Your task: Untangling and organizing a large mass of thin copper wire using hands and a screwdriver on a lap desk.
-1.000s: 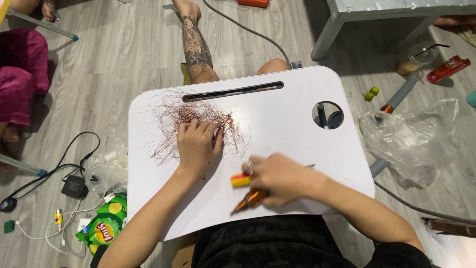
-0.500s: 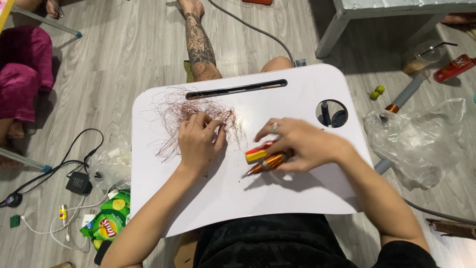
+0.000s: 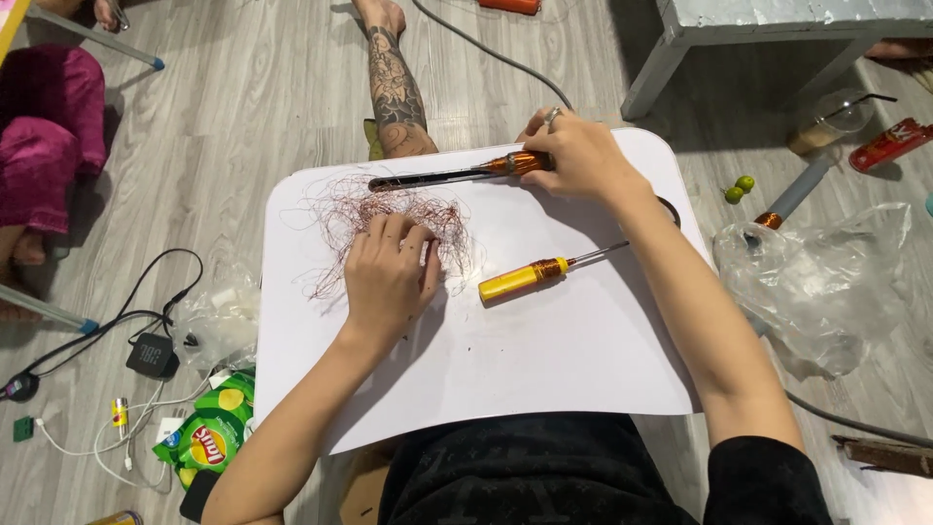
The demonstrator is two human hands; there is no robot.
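A loose tangle of thin copper wire (image 3: 384, 219) lies on the left half of a white lap tray (image 3: 544, 360), with stray strands trailing out toward the tray's left edge. The left hand (image 3: 387, 277) rests palm down on the near side of the tangle, its fingers bent and bunched into the wire; whether they pinch a strand cannot be told. At the far edge of the tray the right hand (image 3: 581, 156), with a ring on one finger, is closed around the handle end of a copper-wrapped tool (image 3: 466, 173) whose dark shaft lies along the long slot in the tray and points left, just beyond the tangle. Between the two hands, apart from both, a yellow-handled screwdriver (image 3: 539, 272) lies flat on the tray, with copper wire wound about its neck and its thin metal shaft pointing up and right.

Beyond the tray a tattooed leg (image 3: 394, 92) stretches over the wooden floor. To the right lie a crumpled clear plastic bag (image 3: 826, 282), two small green fruits (image 3: 739, 188) and a red package (image 3: 889, 144), near the leg of a grey table (image 3: 661, 63). To the left are a green snack bag (image 3: 209, 437), black and white cables (image 3: 117, 321) and another person's magenta trouser leg (image 3: 49, 136).
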